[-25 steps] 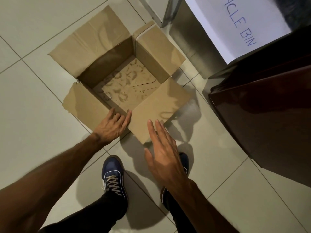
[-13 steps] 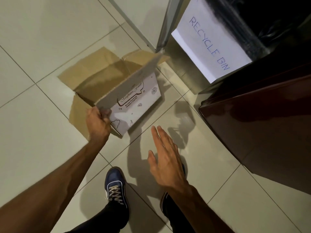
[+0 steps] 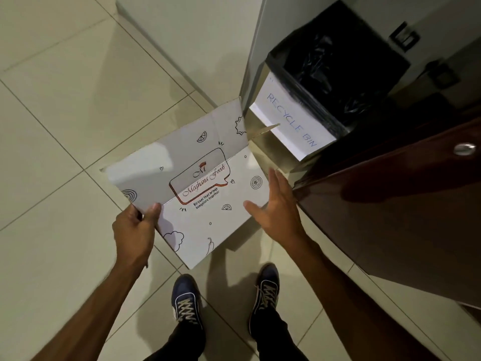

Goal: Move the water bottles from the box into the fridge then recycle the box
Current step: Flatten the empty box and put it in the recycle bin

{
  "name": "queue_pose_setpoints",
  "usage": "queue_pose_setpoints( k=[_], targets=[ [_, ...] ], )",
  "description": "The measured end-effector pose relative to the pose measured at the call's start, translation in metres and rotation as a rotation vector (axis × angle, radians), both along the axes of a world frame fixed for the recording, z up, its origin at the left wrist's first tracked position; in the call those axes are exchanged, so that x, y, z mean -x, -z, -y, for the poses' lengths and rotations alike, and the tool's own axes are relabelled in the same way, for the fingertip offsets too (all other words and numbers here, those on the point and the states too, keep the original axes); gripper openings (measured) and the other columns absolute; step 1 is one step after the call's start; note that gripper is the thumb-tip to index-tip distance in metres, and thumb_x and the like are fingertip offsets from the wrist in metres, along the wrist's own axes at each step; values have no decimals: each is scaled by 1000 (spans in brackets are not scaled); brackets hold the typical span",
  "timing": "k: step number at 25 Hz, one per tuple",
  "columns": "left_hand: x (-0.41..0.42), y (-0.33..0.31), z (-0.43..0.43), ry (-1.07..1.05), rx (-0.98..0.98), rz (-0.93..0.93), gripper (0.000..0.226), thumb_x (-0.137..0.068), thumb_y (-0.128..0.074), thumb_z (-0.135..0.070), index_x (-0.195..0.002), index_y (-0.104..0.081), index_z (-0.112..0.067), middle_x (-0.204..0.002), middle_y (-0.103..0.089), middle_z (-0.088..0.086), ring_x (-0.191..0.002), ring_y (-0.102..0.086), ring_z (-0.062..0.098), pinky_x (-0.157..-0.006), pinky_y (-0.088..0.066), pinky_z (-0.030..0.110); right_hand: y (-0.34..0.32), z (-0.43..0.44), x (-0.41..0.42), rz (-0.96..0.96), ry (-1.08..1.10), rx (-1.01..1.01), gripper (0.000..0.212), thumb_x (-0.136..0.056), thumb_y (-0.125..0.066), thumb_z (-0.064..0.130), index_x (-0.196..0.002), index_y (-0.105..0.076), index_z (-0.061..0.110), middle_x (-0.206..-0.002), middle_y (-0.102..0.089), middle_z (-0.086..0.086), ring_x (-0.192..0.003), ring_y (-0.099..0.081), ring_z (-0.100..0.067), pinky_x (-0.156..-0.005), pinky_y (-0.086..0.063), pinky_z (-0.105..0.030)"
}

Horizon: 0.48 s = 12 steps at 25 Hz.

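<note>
box point(image 3: 197, 204) white, printed, left hand point(image 3: 134, 227) gripping

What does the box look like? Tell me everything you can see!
The box is cardboard, white outside with black doodles (lemon slices, a cloud, a chilli) and a "Meghana Foods" speech bubble. A crease runs across it, and a brown flap edge peeks out top right. It is held tilted over the tiled floor, before the recycle bin. The left hand grips its left edge; the open right hand is at its right edge, contact unclear.
</note>
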<state>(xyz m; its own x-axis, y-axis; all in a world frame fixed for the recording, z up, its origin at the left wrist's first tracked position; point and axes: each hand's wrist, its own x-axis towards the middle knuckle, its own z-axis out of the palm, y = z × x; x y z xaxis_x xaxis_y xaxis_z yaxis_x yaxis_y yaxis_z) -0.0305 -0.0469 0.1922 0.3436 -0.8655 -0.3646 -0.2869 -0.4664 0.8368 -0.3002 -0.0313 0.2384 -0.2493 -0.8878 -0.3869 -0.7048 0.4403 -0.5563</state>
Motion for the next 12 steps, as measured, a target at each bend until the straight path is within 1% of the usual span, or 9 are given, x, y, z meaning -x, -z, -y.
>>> queue_pose_setpoints(
  k=[1,3,5,6,7,9,11,12],
  targets=[
    [-3,-12,0,0,9,-42,13,-91,-66,-23,-87,-66,-10,-82,-68,3,-73,-59,19,-72,-47,39,-11,3,5,14,19,-12,105,-84,-76,44,-161,-12,14,-166,-15,-10,-152,-17,-26,-122,-21,-46],
    [-8,-39,2,-13,27,-142,8,-92,-64,-22,-85,-69,-20,-87,-70,1,-80,-62,21,-77,-49,41,-34,6,15,27,42,-56,113,-78,-79,52,-161,-10,18,-166,-15,-5,-151,-19,-22,-122,-23,-44],
    [-9,-70,6,-38,36,-238,15,-93,-63,-16,-83,-70,-24,-87,-73,-7,-82,-64,18,-80,-48,38,-53,7,26,102,87,-80,114,-73,-82,56,-160,-16,23,-164,-22,-1,-149,-24,-20,-119,-26,-39],
    [-9,-85,9,-51,37,-286,17,-93,-62,-12,-84,-71,-23,-85,-74,-11,-80,-64,16,-79,-48,35,-64,7,31,135,109,-69,113,-68,-84,59,-158,-22,26,-160,-29,-1,-146,-30,-20,-116,-30,-36],
    [-9,-100,12,-57,33,-328,18,-94,-61,-9,-86,-70,-21,-83,-74,-12,-77,-65,13,-77,-47,33,-74,7,34,150,129,-53,112,-62,-85,63,-154,-30,29,-154,-38,1,-141,-37,-19,-114,-34,-37],
    [-11,-126,18,-38,27,-380,18,-95,-58,-5,-89,-69,-18,-82,-75,-13,-72,-65,9,-73,-48,31,-93,7,42,185,186,-25,109,-49,-86,69,-143,-42,34,-139,-54,6,-128,-51,-16,-107,-45,-42],
    [-12,-147,24,-9,26,-414,18,-95,-56,-5,-89,-69,-16,-82,-75,-11,-72,-65,11,-71,-49,30,-112,8,50,250,208,-19,93,-46,-88,64,-128,-56,32,-119,-67,13,-112,-63,-11,-96,-54,-43],
    [-11,-156,27,7,28,-430,18,-95,-56,-5,-88,-69,-15,-82,-75,-9,-73,-65,12,-71,-50,30,-122,8,53,265,209,-16,85,-47,-90,62,-120,-60,31,-111,-70,14,-105,-66,-9,-92,-57,-43]
  ],
)
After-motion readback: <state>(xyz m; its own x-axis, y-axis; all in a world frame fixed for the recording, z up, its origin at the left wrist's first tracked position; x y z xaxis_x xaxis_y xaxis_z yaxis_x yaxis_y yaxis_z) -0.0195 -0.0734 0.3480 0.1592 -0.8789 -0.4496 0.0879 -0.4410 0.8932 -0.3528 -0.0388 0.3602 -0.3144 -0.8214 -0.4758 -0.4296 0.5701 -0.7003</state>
